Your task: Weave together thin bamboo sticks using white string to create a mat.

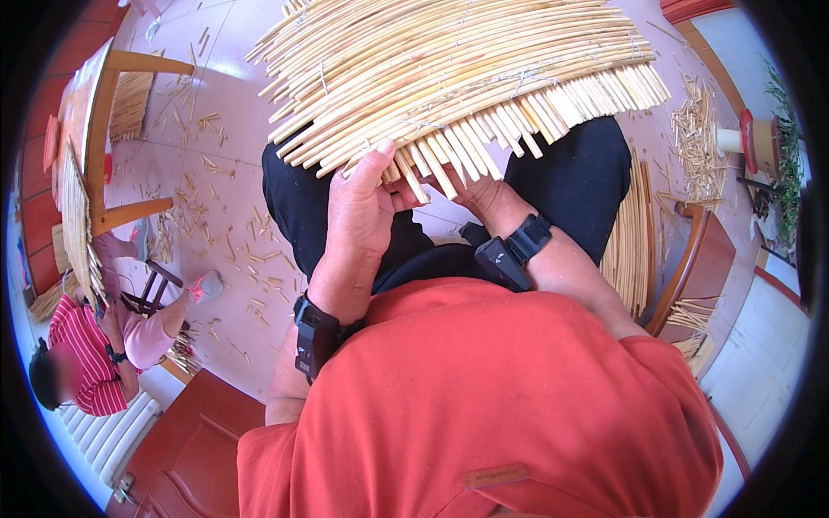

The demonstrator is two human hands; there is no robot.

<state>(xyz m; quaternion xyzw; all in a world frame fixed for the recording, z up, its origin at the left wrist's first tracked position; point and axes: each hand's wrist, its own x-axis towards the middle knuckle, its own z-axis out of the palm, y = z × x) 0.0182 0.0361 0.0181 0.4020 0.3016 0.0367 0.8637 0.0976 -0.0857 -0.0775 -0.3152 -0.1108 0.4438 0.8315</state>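
At the near left end of a broad mat of slender, round, straw-yellow sticks (pixel 449 73) bound with pale thread (pixel 324 78), the bare left hand (pixel 358 203) pinches the edge, its thumb on top and its fingers curled beneath. Under its grip begins a row of short, pale, cut sticks (pixel 473 155) jutting toward the body. Just beside it, the bare right hand (pixel 488 197) reaches under the same row; its fingertips are hidden, so whether they pinch or lie spread cannot be told.

Handling this edge well likely calls for a light, steady hold close to the binding, with the left thumb pressing the end sticks flat and the right hand supporting from below. Each short stick should sit snug against its neighbour, and the thread is best held evenly taut: a hard tug could skew the row.

The mat lies mostly ahead of both hands, stretching away and to the right, its near edge above the dark cloth trousers (pixel 579 173). Farther out, long yellow sticks (pixel 635 233) lie to the right, while short yellow offcuts (pixel 268 256) litter the pale tiled floor (pixel 220 95) to the left.
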